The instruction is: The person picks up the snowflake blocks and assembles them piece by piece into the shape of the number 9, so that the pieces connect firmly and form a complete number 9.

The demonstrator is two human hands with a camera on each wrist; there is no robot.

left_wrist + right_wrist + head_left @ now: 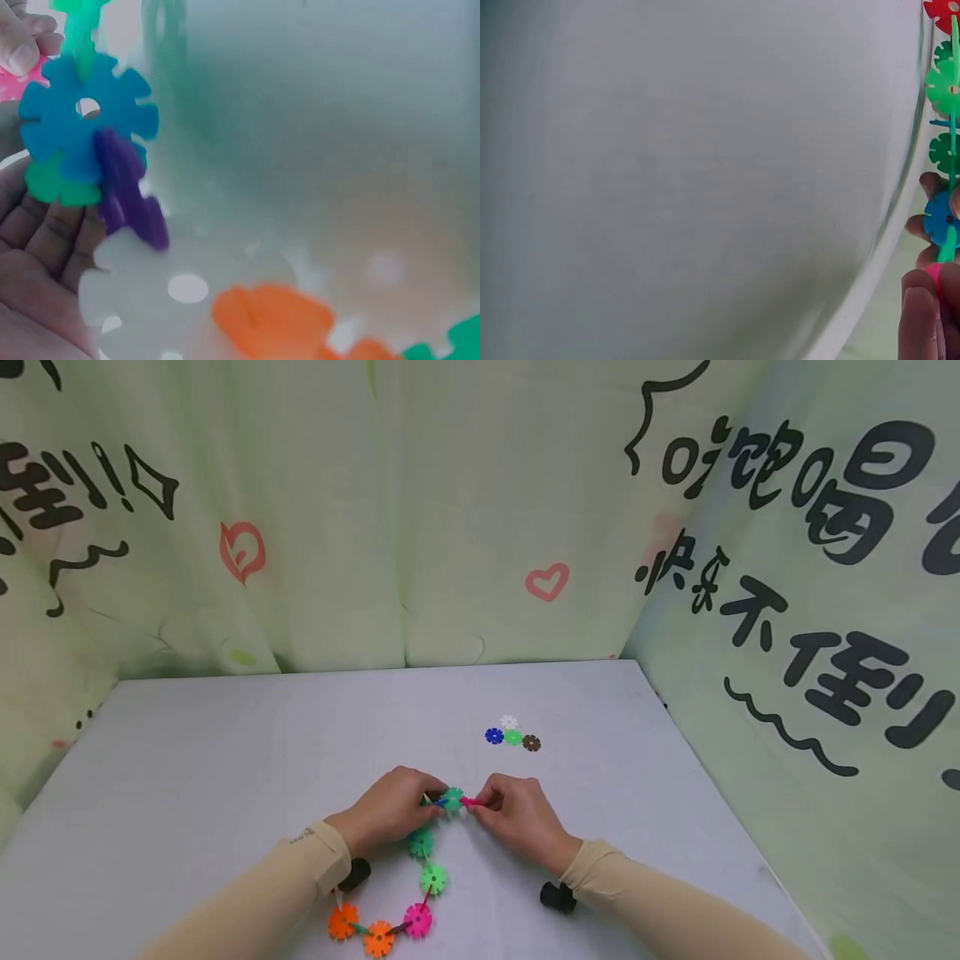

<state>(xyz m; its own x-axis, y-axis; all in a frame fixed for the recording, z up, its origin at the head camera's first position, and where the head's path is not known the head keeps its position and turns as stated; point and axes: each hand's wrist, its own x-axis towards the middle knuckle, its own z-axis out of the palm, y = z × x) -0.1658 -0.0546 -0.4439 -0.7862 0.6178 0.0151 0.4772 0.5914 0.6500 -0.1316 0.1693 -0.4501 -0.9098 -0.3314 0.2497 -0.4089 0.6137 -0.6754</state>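
A chain of plastic snowflake discs (pixel 420 881) curves over the white table (pixel 225 752), with orange, pink and green pieces near the front edge. My left hand (pixel 393 810) grips the chain's upper end, where a blue disc (pixel 79 120) joins purple (pixel 127 195) and white (pixel 150 292) pieces. A teal disc (pixel 453 799) sits between both hands. My right hand (pixel 510 810) pinches a pink disc (pixel 471 802) against that teal one. In the right wrist view the chain (pixel 945 112) runs down the right edge to my fingertips (pixel 922 315).
Several loose discs (pixel 512 736), white, blue, green and brown, lie together further back on the table. Patterned green cloth walls (pixel 450 510) close in the back and both sides. Black wrist cameras (pixel 558 897) hang under my sleeves.
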